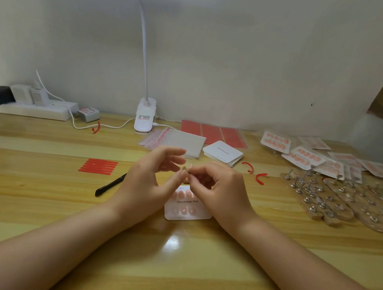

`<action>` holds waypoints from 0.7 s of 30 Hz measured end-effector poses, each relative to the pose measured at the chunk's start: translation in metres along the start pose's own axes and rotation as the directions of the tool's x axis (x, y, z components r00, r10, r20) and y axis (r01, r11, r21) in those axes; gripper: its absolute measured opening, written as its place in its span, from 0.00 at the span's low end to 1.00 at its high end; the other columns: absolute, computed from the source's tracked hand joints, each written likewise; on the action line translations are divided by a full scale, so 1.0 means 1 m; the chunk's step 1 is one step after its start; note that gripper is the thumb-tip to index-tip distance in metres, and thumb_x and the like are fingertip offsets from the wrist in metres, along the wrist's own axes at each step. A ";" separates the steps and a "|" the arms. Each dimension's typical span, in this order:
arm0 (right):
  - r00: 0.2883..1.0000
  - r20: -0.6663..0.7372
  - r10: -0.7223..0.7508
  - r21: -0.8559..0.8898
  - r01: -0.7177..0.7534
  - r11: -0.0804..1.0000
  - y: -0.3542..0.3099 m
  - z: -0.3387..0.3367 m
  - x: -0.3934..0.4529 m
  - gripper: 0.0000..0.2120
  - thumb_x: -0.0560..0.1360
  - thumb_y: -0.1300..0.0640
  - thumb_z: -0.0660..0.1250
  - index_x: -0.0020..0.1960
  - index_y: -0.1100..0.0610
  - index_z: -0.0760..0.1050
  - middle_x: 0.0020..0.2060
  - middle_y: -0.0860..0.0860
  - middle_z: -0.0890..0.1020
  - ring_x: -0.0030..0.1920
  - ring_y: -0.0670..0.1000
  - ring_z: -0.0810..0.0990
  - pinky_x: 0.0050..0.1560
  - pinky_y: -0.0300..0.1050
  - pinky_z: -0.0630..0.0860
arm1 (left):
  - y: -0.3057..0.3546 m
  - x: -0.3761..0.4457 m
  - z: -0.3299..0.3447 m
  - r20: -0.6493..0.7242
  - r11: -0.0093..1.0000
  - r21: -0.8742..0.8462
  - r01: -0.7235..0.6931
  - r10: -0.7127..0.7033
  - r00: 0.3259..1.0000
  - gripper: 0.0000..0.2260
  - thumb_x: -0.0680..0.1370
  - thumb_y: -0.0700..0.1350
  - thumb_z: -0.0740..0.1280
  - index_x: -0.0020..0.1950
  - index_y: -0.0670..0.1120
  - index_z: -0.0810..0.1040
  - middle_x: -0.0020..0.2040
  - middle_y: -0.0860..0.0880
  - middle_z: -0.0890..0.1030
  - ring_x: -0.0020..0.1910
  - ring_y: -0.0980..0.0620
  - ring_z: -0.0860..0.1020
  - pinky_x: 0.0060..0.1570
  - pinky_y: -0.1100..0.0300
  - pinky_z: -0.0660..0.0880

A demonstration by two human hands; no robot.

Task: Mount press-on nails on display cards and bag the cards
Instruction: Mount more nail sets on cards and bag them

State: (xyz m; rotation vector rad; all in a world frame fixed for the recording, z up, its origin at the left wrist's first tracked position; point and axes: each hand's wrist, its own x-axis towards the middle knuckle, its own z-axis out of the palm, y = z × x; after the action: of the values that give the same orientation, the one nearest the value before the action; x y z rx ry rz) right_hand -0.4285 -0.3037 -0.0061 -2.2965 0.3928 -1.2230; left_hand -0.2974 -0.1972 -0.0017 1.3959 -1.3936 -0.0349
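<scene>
A white display card (pixel 187 204) marked "Handmade Nail" lies flat on the wooden table in front of me, with several pink press-on nails stuck on it in two rows. Just above the card both hands meet. My right hand (pixel 214 184) pinches a small press-on nail (pixel 187 168) between thumb and fingertips. My left hand (pixel 152 176) touches the same nail with its thumb and forefinger tips while its other fingers spread out. The hands hide the card's upper corners.
Clear bags (pixel 174 140) and a stack of blank cards (pixel 223 152) lie behind the hands, red adhesive sheets (pixel 214 133) further back. Red strips (pixel 98 166) and a black pen (pixel 109 185) lie left. Bagged cards (pixel 306 156) and nail stands (pixel 339 200) fill the right. A lamp base (pixel 144 116) stands at the back.
</scene>
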 end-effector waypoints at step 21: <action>0.999 -0.001 -0.050 -0.033 0.050 0.998 -0.005 0.002 0.000 0.02 0.71 0.67 0.72 0.41 0.62 0.82 0.32 0.52 0.81 0.33 0.51 0.78 0.37 0.48 0.76 | 0.002 0.001 0.002 -0.070 0.966 -0.130 0.222 -0.232 0.970 0.12 0.75 0.39 0.71 0.52 0.53 0.76 0.42 0.50 0.85 0.43 0.55 0.83 0.47 0.57 0.81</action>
State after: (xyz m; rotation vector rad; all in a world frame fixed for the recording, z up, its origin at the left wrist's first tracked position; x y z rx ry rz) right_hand -0.4268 -0.2992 -0.0046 -2.3462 0.3610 -1.2517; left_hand -0.3003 -0.1989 -0.0001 1.4326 -1.1376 -0.2045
